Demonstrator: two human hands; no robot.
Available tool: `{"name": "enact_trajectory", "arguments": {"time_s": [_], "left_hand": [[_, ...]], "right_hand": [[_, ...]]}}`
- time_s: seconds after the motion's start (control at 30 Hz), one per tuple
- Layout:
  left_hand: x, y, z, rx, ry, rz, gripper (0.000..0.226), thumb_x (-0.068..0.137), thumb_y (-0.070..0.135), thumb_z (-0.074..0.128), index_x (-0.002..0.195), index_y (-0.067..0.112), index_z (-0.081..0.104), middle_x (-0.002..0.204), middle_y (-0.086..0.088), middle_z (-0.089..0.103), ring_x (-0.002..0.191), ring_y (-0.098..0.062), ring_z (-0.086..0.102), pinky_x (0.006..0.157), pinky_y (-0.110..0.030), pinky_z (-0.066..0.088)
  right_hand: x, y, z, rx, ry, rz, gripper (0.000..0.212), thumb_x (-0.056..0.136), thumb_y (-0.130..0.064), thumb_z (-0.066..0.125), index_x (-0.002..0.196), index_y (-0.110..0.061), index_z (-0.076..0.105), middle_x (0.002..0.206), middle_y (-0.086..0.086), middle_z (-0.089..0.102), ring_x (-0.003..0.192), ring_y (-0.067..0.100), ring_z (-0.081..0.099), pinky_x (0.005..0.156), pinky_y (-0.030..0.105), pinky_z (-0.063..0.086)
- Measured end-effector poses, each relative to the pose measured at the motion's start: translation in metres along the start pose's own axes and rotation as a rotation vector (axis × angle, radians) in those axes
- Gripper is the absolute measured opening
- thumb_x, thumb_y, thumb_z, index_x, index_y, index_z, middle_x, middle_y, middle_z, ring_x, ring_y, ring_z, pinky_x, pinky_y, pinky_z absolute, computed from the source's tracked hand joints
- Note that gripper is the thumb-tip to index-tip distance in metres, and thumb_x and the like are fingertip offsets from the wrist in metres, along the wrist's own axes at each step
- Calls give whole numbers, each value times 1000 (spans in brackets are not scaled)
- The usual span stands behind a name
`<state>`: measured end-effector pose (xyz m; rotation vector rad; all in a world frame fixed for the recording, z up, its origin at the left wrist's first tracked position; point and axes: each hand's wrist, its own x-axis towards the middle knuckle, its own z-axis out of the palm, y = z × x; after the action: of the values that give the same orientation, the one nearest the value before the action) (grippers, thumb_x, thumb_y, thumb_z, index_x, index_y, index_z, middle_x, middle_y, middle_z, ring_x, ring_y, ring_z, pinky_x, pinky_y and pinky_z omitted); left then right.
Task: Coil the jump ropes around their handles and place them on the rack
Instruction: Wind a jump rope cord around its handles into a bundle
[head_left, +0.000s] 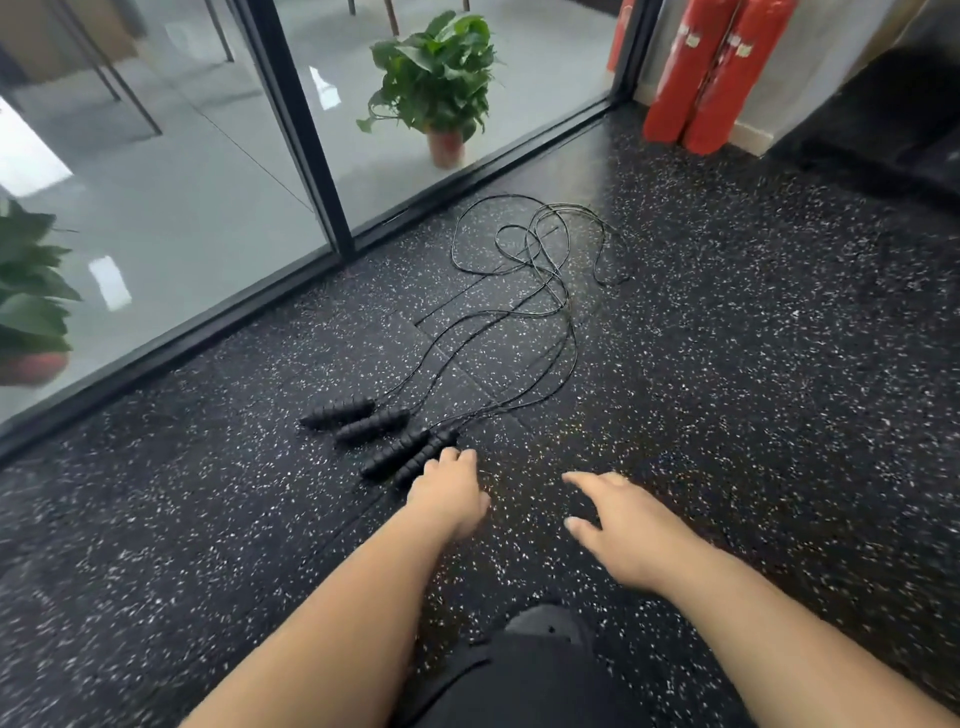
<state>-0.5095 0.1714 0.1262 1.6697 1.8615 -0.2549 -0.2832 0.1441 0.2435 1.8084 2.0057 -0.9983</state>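
Here left fingers (450, 457) just beside handle (415, 464); right fingers (588, 480) spread.

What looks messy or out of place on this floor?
The jump rope cords sprawl in tangled overlapping loops on the speckled floor by the glass wall, though their four black handles lie side by side.

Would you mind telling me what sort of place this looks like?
Likely a gym: speckled black rubber floor, jump ropes lying on it, and what look like rolled red mats by the wall.
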Motion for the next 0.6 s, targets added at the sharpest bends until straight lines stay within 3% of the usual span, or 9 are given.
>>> {"name": "enact_trajectory", "arguments": {"time_s": [0.13,0.33,0.5,0.6], "left_hand": [[35,-28,14,50,27,-80,69,103,42,58,162,16,31,161,-14,35,144,-39,41,115,-53,43],[80,-61,38,79,4,-179,76,100,43,65,161,19,27,160,-17,31,144,-41,37,114,-52,41],[107,-74,54,153,78,-238,95,98,45,66,169,19,9,173,-21,11,157,-44,17,127,-56,24],[126,-76,55,150,102,-355,102,99,51,64,170,19,-2,173,-22,14,158,-45,16,128,-63,16]], "right_hand": [[32,0,22,29,-41,-20,59,109,-43,50,164,-41,27,162,-7,37,131,19,55,109,39,48],[63,5,49,56,-78,-39,57,110,-44,49,163,-42,27,165,-10,34,148,17,42,114,38,42],[76,10,68,117,-69,-65,55,110,-44,50,161,-43,31,161,-14,39,141,14,48,110,34,46],[78,13,77,152,-61,-86,53,109,-45,49,160,-45,32,155,-20,42,135,9,49,106,31,46]]}}
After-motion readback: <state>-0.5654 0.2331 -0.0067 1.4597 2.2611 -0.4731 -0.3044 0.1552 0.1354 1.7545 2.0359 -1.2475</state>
